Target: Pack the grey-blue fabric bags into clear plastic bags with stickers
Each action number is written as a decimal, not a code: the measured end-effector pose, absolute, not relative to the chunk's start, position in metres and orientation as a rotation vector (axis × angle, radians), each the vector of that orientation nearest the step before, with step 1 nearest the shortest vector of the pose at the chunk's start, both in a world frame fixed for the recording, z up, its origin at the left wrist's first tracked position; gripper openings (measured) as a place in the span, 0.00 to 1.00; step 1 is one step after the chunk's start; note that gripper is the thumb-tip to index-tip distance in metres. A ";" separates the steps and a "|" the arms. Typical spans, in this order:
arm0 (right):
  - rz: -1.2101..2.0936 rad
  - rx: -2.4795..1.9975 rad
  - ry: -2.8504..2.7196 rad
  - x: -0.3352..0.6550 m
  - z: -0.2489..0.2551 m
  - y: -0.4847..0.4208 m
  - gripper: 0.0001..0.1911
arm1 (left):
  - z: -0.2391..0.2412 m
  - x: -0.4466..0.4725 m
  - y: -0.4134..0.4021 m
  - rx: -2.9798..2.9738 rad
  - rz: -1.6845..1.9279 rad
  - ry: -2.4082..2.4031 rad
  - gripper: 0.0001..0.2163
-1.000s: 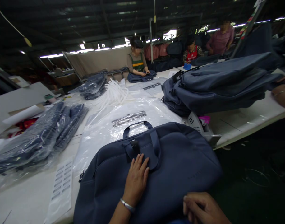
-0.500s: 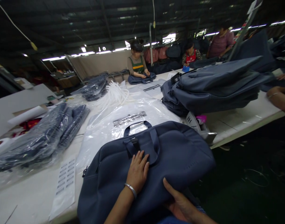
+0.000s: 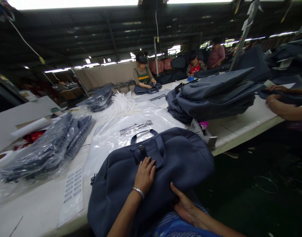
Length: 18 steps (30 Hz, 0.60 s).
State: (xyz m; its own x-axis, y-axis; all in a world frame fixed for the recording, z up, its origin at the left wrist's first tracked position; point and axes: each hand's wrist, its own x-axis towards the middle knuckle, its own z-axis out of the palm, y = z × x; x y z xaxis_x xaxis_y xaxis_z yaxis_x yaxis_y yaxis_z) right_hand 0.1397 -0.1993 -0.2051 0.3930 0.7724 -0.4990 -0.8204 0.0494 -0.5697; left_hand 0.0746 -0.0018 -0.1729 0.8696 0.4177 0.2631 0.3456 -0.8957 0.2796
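Observation:
A navy blue bag [image 3: 180, 158] with two handles lies flat on the white table [image 3: 29, 210], hanging over its near edge. My left hand [image 3: 144, 176] rests flat on top of the bag just below the handles, fingers together and stretched out. A silver bangle sits on that wrist. My right hand [image 3: 184, 205] grips the bag's near lower edge, thumb on top and fingers tucked underneath.
Clear plastic bags [image 3: 131, 128] lie beyond the bag. Wrapped navy bags [image 3: 47, 148] are stacked at left, beside a sheet of labels [image 3: 71, 191]. A pile of blue bags [image 3: 215, 95] sits at right. Another person's arms [image 3: 284, 105] reach in from the right; several people work at the far end.
My right hand moved from the bottom edge of view up to the bag's near edge and took hold of it. The bag shifted slightly left. My left hand stayed in place.

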 end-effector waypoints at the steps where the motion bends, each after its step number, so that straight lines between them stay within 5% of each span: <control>1: 1.222 -0.912 0.065 0.139 -0.203 -0.200 0.28 | -0.171 0.075 -0.001 2.791 0.443 0.588 0.19; 10: 1.023 -0.952 -0.090 0.152 -0.161 -0.191 0.26 | -0.144 0.085 0.014 2.622 0.364 0.629 0.19; 18: 0.912 -0.851 -0.367 0.185 -0.070 -0.143 0.30 | -0.038 0.083 0.032 2.376 0.537 0.660 0.26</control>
